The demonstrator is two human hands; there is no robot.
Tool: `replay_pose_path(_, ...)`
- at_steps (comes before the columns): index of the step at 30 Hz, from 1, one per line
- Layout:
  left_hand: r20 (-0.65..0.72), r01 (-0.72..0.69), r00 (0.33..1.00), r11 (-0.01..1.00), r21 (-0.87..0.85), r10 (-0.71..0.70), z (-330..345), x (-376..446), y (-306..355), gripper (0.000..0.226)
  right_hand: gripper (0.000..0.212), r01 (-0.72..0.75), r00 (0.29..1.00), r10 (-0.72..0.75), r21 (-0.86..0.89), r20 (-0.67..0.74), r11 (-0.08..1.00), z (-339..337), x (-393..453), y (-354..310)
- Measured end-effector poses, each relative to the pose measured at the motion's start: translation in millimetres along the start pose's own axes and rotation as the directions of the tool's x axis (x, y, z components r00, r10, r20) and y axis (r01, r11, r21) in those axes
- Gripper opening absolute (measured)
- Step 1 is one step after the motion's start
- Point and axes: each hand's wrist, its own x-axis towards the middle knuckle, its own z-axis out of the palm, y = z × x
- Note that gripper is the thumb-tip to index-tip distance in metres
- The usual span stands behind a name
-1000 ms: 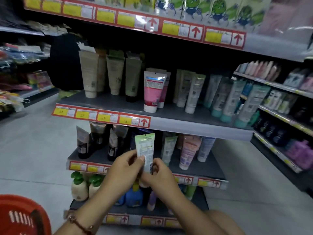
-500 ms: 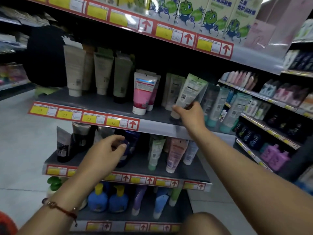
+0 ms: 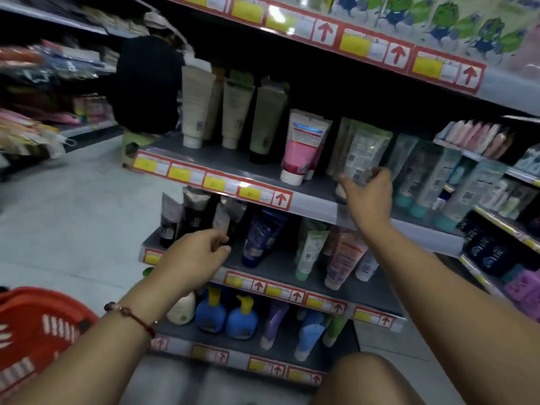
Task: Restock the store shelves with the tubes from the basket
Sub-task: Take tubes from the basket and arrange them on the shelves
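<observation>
The right hand (image 3: pixel 368 192) reaches out to the upper stocked shelf (image 3: pixel 315 197), thumb and fingers pinching the lower part of a pale green-and-white tube (image 3: pixel 363 154) that stands cap-down, just right of the pink tube (image 3: pixel 301 147) and in front of others like it. The left hand (image 3: pixel 196 258) hangs loosely curled and holds nothing, in front of the shelf below, near the dark tubes (image 3: pixel 190 217). Low on the near left sits the red basket (image 3: pixel 35 331); whether it has more tubes inside cannot be seen. The main risk, as I judge it, is the tube tipping when let go: it looks tall on a narrow cap and seems to lean, so it could fall forward off the shelf edge or knock the pink tube or the teal-capped tubes (image 3: pixel 415 182) to its right. A careless pull-back of the wrist could drag it too. The idle hand is close enough to brush the dark tubes. As for writing, motion blur spoils nearly everything: the price tags (image 3: pixel 254 194) show yellow fields and red up-arrows, and one seems to read "23". No brand can be read.
</observation>
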Motion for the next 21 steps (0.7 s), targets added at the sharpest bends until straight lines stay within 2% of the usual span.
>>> replay_pose_path(2,0.004,0.027,1.0,0.997,0.073,-0.027,-11.8,-10.7,-17.9,0.032,0.056,0.174,0.985,-0.174,0.019,-0.016,0.985,1.8,-33.8,-5.5)
replay_pose_path(3,0.005,0.047,0.999,0.992,0.117,-0.048,-19.2,-17.8,-26.9,0.032,0.051,0.245,0.969,-0.247,0.044,0.031,0.968,6.2,-55.6,-9.5)
replay_pose_path(6,0.02,0.124,0.991,0.962,0.241,-0.133,-44.4,-47.6,-58.9,0.033,0.048,0.341,0.866,-0.368,0.139,0.339,0.93,32.3,-128.5,-27.1)
replay_pose_path(8,0.06,0.195,0.973,0.936,0.292,-0.222,-63.8,-75.0,-86.9,0.033,0.052,0.339,0.71,-0.368,0.167,0.601,0.926,59.1,-179.2,-42.9)
replay_pose_path(10,0.086,0.279,0.944,0.909,0.311,-0.319,-83.8,-108.4,-118.3,0.038,0.052,0.355,0.51,-0.36,0.19,0.781,0.915,86.0,-228.0,-59.9)
replay_pose_path(13,0.099,0.412,0.881,0.852,0.323,-0.463,-112.4,-163.6,-169.4,0.037,0.047,0.414,0.204,-0.32,0.215,0.925,0.885,115.0,-294.2,-84.7)
replay_pose_path(15,0.13,0.532,0.797,0.788,0.311,-0.589,-126.1,-201.4,-204.8,0.037,0.045,0.457,0.043,-0.301,0.249,0.953,0.854,131.2,-330.9,-98.0)
replay_pose_path(18,0.171,0.665,0.658,0.672,0.325,-0.734,-134.7,-249.8,-257.6,0.039,0.055,0.549,-0.129,-0.266,0.292,0.955,0.783,161.3,-375.2,-111.5)
replay_pose_path(21,0.172,0.728,0.546,0.566,0.388,-0.82,-134.5,-278.3,-311.3,0.047,0.052,0.613,-0.242,-0.234,0.335,0.942,0.716,203.1,-409.7,-121.6)
